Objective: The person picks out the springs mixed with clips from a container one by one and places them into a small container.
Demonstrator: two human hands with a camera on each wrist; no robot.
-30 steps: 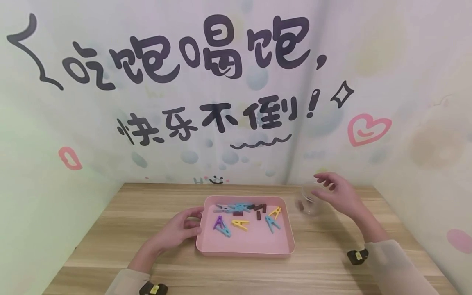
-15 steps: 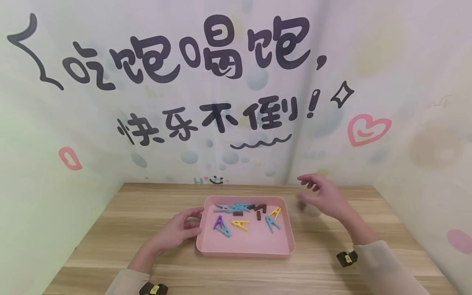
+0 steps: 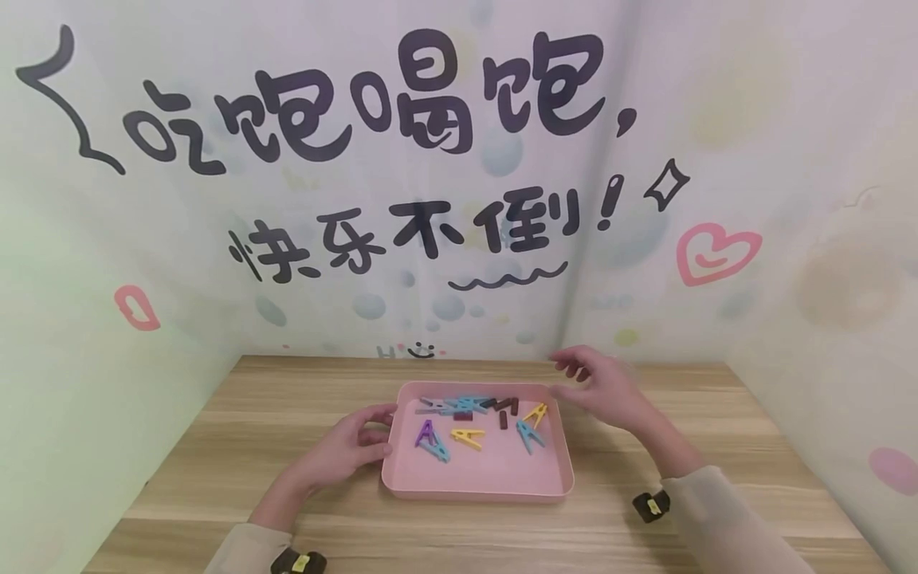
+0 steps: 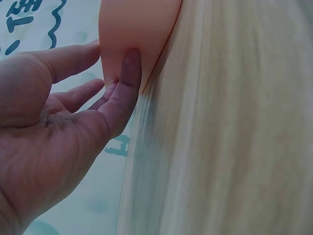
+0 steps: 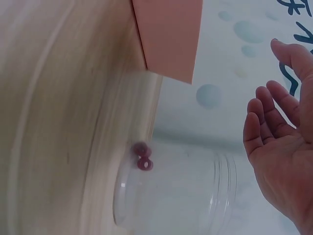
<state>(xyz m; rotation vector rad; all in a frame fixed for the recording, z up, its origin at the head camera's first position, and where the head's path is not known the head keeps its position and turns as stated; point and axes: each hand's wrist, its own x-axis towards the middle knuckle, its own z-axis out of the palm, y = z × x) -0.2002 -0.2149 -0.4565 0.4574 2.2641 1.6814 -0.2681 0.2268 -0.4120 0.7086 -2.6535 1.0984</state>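
A pink tray point(image 3: 480, 478) holds several small clothespins: a yellow clothespin point(image 3: 468, 437), a purple clothespin point(image 3: 425, 432) and blue ones, such as the blue clothespin point(image 3: 531, 435). Among them lie several short dark brown pieces point(image 3: 504, 419). My left hand point(image 3: 351, 446) rests its fingertips and thumb against the tray's left outer wall, as the left wrist view also shows. My right hand point(image 3: 598, 391) hovers at the tray's back right corner, fingers loosely bent and apart, holding nothing. In the right wrist view, a clear jar point(image 5: 181, 191) stands beside it, with dark red pieces point(image 5: 143, 156) at its bottom.
The tray stands on a wood-grain table point(image 3: 323, 526). A printed curtain point(image 3: 473, 319) closes off the back, and further pale cloth hangs at both sides. In the head view the right hand and arm hide the jar.
My right hand has moved left, from over the clear jar to the tray's back right corner. My left hand and the tray have stayed in place.
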